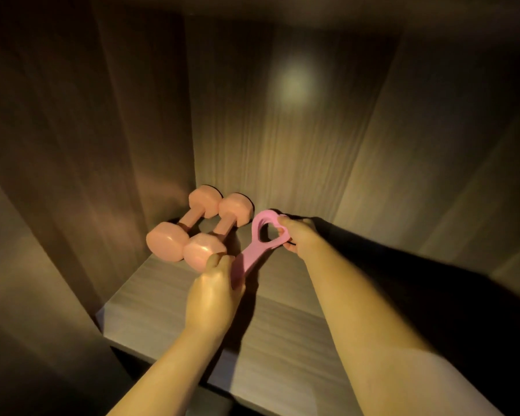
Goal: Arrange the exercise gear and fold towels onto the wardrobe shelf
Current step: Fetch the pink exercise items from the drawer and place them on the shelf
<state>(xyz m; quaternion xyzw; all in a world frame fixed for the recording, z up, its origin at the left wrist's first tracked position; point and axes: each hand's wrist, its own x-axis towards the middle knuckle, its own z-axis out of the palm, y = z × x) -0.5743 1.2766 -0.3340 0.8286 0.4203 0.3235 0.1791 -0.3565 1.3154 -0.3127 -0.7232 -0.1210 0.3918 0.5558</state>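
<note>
"Fingers [219, 262] first: on our left hand [213, 292] they curl round the near end of the band [249, 256], and the pink strip disappears under the palm."

"And the right hand [300, 238]?"

"Its fingers pinch the far loop, which is pulled open into a ring close to the back wall [282, 130]. So both hands grip the band, one at each end — neither is free."

"Where does it lie, then?"

"Over the shelf [282, 325], just right of the two dumbbells [198, 223], which sit side by side in the back left corner. Whether the band touches the board yet we cannot tell. The light is dim and shadow hides its underside."

"Its long axis?"

"It runs from our left hand, nearer to us, away and slightly rightward to our right hand — roughly parallel to the dumbbell handles. The left hand is nearer the front edge and almost against the closest dumbbell head. The right hand is deeper in."

"So what does the coming move turn on?"

"We judge it is laying the band flat beside the dumbbells. Keeping that axis parallel to them matters, and with the left hand so close to that head, we could nudge it. No towels show, so we judge that part not yet done."
</note>
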